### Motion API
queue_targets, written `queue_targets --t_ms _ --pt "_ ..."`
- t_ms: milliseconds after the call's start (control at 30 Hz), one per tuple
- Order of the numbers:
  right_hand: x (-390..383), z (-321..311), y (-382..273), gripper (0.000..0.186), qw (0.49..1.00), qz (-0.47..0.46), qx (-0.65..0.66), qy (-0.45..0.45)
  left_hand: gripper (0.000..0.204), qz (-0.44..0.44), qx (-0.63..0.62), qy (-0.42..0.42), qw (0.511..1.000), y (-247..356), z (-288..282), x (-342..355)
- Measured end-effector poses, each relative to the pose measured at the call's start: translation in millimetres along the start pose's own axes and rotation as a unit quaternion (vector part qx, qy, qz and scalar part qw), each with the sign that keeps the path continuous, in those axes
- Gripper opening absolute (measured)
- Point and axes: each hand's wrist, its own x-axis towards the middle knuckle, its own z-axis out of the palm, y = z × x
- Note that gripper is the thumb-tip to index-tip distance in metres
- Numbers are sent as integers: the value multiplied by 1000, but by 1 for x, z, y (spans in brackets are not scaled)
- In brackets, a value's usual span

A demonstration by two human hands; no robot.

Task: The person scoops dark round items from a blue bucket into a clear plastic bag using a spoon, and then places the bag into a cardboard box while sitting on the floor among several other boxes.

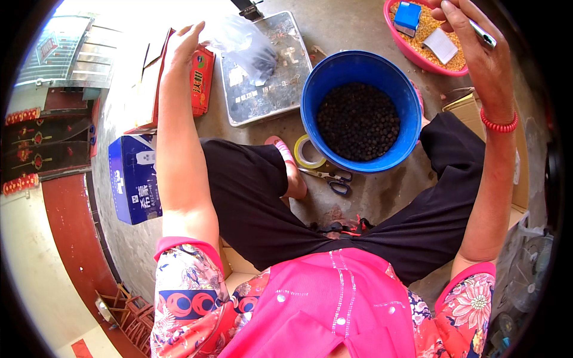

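Note:
My right hand (484, 62), raised at the upper right, has a slim silver object (482, 34) between its fingers; the exact kind is unclear. It is beside a pink basin (406, 52) of yellow kernels, in which a blue box (407, 18) and a white box (440, 46) lie. At the upper left my left hand (181, 48) reaches forward over a red carton (203, 80), fingers stretched out, nothing seen in it. Between my knees stands a blue bucket (308, 101) with many small dark round pieces inside.
Scissors (338, 181) and a roll of yellow-edged tape (310, 152) lie by my foot. A plastic bag (253, 51) rests on a grey lidded bin (262, 101). To the left sits a blue carton (134, 179); an open cardboard box (471, 113) is at the right.

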Motion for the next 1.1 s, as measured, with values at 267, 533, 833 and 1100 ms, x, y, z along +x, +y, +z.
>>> queue_targets --t_ms 267,533,833,1100 --pt "0 2 -9 18 998 24 -57 10 55 -63 23 54 996 -23 -40 12" --pt "-2 -14 36 28 979 119 -46 -156 51 -94 -37 49 994 -38 -41 18" --pt "-8 -4 32 32 973 97 -106 -183 52 -70 -14 25 997 -27 -31 10" --pt "-13 -2 41 30 982 64 -71 -161 57 -51 -39 43 997 -36 -29 20"
